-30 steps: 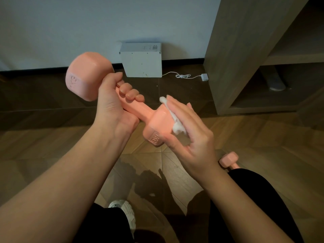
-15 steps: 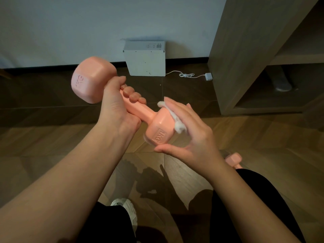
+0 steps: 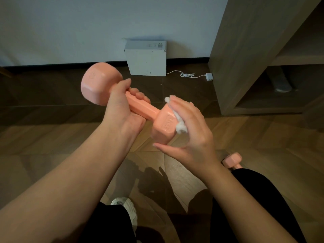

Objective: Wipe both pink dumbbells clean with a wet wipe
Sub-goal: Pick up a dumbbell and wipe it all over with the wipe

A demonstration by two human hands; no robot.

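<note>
1. Now, your left hand (image 3: pixel 121 109) has its fingers curled round the handle of the pink dumbbell (image 3: pixel 140 106), which is held in the air and tilted, far head higher.
2. Your right hand (image 3: pixel 194 137) cups the near head, fingers curved over the wet wipe (image 3: pixel 180 126), pressing it on, thumb beneath.
3. The second pink dumbbell (image 3: pixel 232 160) lies on the wooden floor (image 3: pixel 263 137) beside your right leg.

Pale wall (image 3: pixel 87 23), far beyond the fingers (image 3: pixel 138 94), with dark skirting (image 3: pixel 52 64) along its foot. Wood-plank floor (image 3: pixel 43 137) below the fingers, darker toward the wall, dimly lit. White box unit (image 3: pixel 146 58) standing against the wall, beyond the fingers; white cable (image 3: pixel 187 74) and plug (image 3: pixel 209 76) trailing rightward from it. Wooden shelving unit (image 3: pixel 236 50), right of the fingers, open compartments shadowed.
</note>
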